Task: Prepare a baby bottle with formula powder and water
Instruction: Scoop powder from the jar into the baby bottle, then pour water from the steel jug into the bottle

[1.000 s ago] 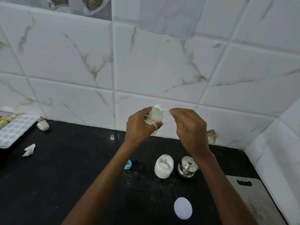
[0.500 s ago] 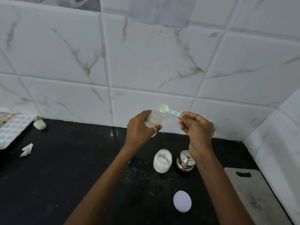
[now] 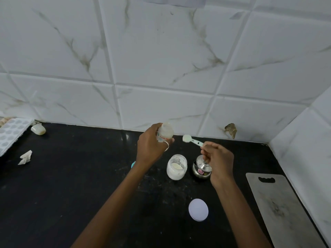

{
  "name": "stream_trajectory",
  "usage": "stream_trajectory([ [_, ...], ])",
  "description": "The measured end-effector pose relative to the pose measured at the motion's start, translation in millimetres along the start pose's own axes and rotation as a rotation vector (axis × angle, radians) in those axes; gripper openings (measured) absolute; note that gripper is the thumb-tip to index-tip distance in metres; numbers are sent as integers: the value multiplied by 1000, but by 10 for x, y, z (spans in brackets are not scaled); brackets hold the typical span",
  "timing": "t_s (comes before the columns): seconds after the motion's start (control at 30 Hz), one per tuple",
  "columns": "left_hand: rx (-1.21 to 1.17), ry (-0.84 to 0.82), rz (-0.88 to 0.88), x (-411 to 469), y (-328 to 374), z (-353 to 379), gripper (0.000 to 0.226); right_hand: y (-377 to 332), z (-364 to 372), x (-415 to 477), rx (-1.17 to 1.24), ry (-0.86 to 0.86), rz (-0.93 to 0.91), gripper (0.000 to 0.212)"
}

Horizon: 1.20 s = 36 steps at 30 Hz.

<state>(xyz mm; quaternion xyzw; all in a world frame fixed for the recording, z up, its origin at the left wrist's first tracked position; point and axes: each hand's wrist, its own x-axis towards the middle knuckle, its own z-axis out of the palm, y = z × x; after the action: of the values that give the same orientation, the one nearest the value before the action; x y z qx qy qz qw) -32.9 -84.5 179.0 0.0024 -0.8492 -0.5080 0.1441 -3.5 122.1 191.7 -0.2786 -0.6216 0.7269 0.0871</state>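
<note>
The bottle [image 3: 165, 134] is being held upright above the bench [image 3: 71, 185] by the left hand [image 3: 150, 149], its grip curled round the body; the scoop [image 3: 192, 140] is being pinched by the handle in the right hand [image 3: 219, 161], that grip closed on it, the bowl being held just beside the bottle, not touching; an open powder jar [image 3: 177, 167] and a steel pot [image 3: 201, 170] are standing below the hands.

The scoop [image 3: 192, 141] has left the mouth of the bottle [image 3: 165, 133]. A second ago it was tipped over the mouth; now it is to the right of the bottle, apart from it and lower. The right hand [image 3: 218, 158] that pinches it has come down in front of the steel pot [image 3: 201, 170].
</note>
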Motion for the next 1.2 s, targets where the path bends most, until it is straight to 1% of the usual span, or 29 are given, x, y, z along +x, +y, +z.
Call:
stream_trajectory([
  [0.13,2,-5,-5,-64,-101,30,60,442,-71,122,-194,54,23,13],
  [0.27,-10,-10,-11,-124,-174,51,55,725,-16,237,-355,43,-32,13],
  [0.37,-16,-9,-17,-157,-244,85,54,860,66,336,-469,-3,-96,12],
  [0.57,10,-6,-44,-210,-352,152,57,1001,201,448,-697,-92,-286,11],
  [0.67,12,-5,-46,-239,-391,186,55,1070,268,492,-803,-111,-358,13],
  [0.8,7,-9,-59,-262,-434,224,57,1112,326,519,-945,-154,-470,15],
  [0.97,6,-17,-70,-280,-467,260,58,1166,351,574,-1229,-223,-543,22],
  [1.03,8,-17,-74,-275,-473,276,58,1185,327,607,-1192,-217,-558,21],
  [1.13,4,-19,-74,-255,-463,304,58,1152,241,671,-952,-208,-580,15],
  [1.2,-12,-23,-81,-245,-437,338,57,1077,127,736,-831,-158,-577,17],
])
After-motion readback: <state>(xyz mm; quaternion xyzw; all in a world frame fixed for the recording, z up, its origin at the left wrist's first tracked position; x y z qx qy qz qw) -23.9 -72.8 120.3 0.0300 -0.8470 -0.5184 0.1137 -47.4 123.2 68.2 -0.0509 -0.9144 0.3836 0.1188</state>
